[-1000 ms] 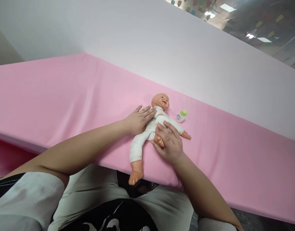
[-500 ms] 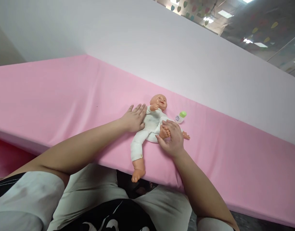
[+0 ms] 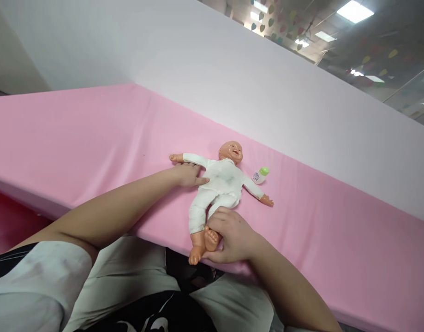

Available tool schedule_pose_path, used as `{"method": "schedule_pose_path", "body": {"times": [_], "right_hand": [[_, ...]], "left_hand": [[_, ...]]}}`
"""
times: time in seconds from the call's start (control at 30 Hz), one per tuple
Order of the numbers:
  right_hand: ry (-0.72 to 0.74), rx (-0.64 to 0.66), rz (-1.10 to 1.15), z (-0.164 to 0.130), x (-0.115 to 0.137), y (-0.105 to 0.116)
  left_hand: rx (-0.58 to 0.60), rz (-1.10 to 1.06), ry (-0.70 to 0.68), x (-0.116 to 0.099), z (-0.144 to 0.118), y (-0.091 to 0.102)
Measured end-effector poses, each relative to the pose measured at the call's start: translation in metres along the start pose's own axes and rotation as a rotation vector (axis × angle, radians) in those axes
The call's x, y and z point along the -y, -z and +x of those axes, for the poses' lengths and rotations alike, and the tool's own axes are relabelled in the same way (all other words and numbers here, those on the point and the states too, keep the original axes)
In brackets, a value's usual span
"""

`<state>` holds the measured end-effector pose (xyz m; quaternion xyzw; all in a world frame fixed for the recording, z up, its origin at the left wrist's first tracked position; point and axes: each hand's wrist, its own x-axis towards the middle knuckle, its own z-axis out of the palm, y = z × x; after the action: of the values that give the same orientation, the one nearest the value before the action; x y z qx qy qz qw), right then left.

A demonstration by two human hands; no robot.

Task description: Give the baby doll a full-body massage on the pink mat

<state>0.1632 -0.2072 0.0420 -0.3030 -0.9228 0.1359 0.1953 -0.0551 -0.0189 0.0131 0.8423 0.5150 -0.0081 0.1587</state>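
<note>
A baby doll (image 3: 225, 177) in a white cloth body lies on its back with both arms spread and its head pointing away from me. My left hand (image 3: 191, 175) rests against the doll's side, just below its outstretched arm. The thumb lies on the torso, apart from the fingers, whose tips are partly hidden by that arm. My right hand (image 3: 234, 237) is closed around one lower leg of the doll near the bare foot, holding it close to the other foot at the front edge. Beyond the doll's other arm lies a small bottle (image 3: 260, 175) with a green cap.
The doll lies on a pink padded bench (image 3: 336, 221) that runs along a white wall (image 3: 205, 64). My legs (image 3: 128, 272) are at its front edge. Ceiling lights and heart-shaped decorations show above the wall at the upper right.
My right hand has drawn the doll's bent leg down and straightened it toward me. The doll's arm near my left hand has swung outward from its chin, and my left hand sits slightly lower.
</note>
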Motion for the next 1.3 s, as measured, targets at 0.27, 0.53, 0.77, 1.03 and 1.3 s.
{"method": "schedule_pose_path", "body": {"times": [0.27, 0.53, 0.77, 1.03, 1.3], "right_hand": [[0.272, -0.097, 0.052, 0.004, 0.003, -0.036], [0.374, -0.435, -0.138, 0.003, 0.01, -0.009], [0.132, -0.628, -0.49, 0.014, -0.022, 0.026], [-0.298, -0.716, -0.259, 0.007, -0.077, 0.017], [0.046, -0.686, -0.295, 0.006, -0.047, 0.023]], "left_hand": [[-0.038, -0.019, 0.001, 0.016, 0.001, 0.013], [-0.252, -0.035, -0.129, 0.004, -0.006, 0.017], [-0.42, 0.21, -0.236, -0.042, -0.02, 0.0], [-0.358, 0.282, -0.355, -0.053, -0.024, -0.002], [-0.244, 0.113, -0.11, -0.025, -0.014, 0.004]]}}
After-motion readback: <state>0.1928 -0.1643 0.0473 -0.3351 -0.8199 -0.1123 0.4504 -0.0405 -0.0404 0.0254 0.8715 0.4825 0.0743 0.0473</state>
